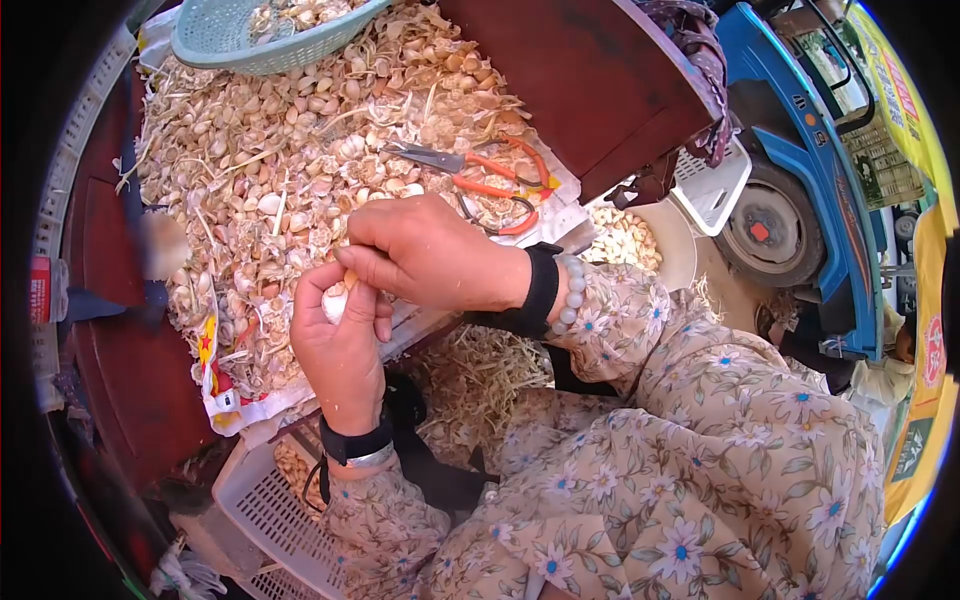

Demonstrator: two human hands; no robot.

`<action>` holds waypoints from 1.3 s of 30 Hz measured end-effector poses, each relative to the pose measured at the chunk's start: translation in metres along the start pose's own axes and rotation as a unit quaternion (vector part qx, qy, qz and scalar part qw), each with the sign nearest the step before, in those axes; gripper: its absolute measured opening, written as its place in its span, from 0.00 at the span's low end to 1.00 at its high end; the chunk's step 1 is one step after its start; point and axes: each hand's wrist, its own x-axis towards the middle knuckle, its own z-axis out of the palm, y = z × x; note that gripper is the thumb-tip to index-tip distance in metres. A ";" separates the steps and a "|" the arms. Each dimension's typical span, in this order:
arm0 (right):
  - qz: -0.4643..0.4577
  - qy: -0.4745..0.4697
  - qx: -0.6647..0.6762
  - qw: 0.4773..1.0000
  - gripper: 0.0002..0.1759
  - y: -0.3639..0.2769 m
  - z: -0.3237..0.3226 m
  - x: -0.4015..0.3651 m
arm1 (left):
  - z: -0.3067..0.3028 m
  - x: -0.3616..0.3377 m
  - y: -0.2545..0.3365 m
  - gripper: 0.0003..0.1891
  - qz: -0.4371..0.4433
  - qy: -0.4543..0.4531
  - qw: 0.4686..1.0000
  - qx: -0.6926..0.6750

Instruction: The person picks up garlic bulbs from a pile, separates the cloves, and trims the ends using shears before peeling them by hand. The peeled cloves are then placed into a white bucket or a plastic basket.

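Left hand [338, 360] grasped a clove [336, 304] between thumb and fingers; right hand [435, 250] pinched its far end. Snips [452, 162] lay beyond, far right.

A blue vehicle [838, 205] with a dark wheel [764, 226], near yellow printed sheeting [930, 285]

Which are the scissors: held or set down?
Set down: the scissors lie on the garlic pile, in neither hand. The left hand holds a clove; the right hand is closed at its tip.
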 end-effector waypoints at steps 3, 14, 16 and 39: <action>0.040 0.015 0.078 0.996 0.12 -0.002 0.002 -0.001 | 0.004 -0.004 0.002 0.07 0.015 0.016 1.000 -0.003; 0.238 -0.008 0.353 0.905 0.16 -0.003 0.002 0.005 | 0.006 -0.022 0.018 0.10 0.062 -0.023 0.997 -0.044; 0.195 0.006 0.338 0.921 0.11 -0.004 -0.003 0.003 | -0.002 -0.021 0.017 0.13 0.035 -0.017 0.997 -0.066; 0.059 -0.128 -0.286 0.948 0.13 0.053 0.019 0.028 | 0.019 -0.095 0.126 0.13 -0.011 -0.476 0.871 -0.118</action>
